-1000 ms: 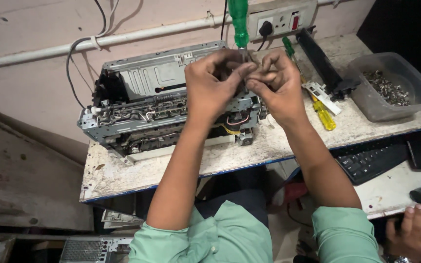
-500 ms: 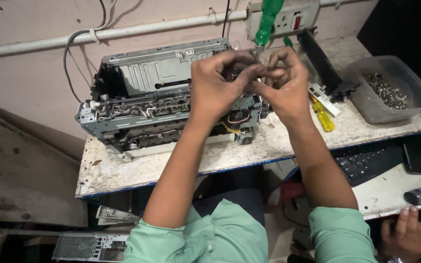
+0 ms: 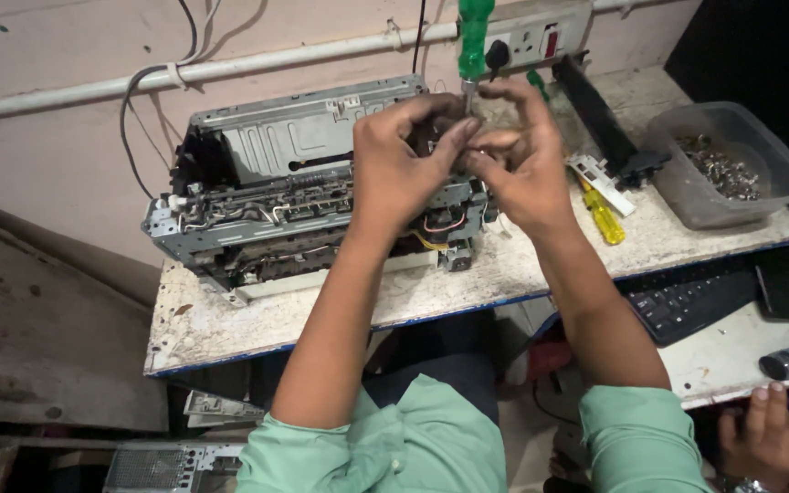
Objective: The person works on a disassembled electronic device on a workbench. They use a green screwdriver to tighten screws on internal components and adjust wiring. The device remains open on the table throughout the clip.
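Note:
A stripped-down printer chassis (image 3: 276, 196) of grey metal sits on a worn white bench (image 3: 230, 324). Both my hands meet over its right end. My left hand (image 3: 399, 169) pinches a small dark part (image 3: 431, 137) against the chassis top. My right hand (image 3: 522, 164) is closed around the shaft of a green-handled screwdriver (image 3: 475, 36), which stands upright with its tip down between my fingers. The tip and most of the dark part are hidden by my fingers.
A yellow screwdriver (image 3: 606, 219) and a white bracket (image 3: 600, 181) lie right of the chassis, beside a long black part (image 3: 595, 110). A grey tub (image 3: 687, 196) holds screws. A keyboard (image 3: 687, 297) lies lower right. Another person's hand (image 3: 764, 438) rests at the bottom right.
The green screwdriver tilted to the right half a second ago and now stands upright again. Both hands stay together over the chassis's right end.

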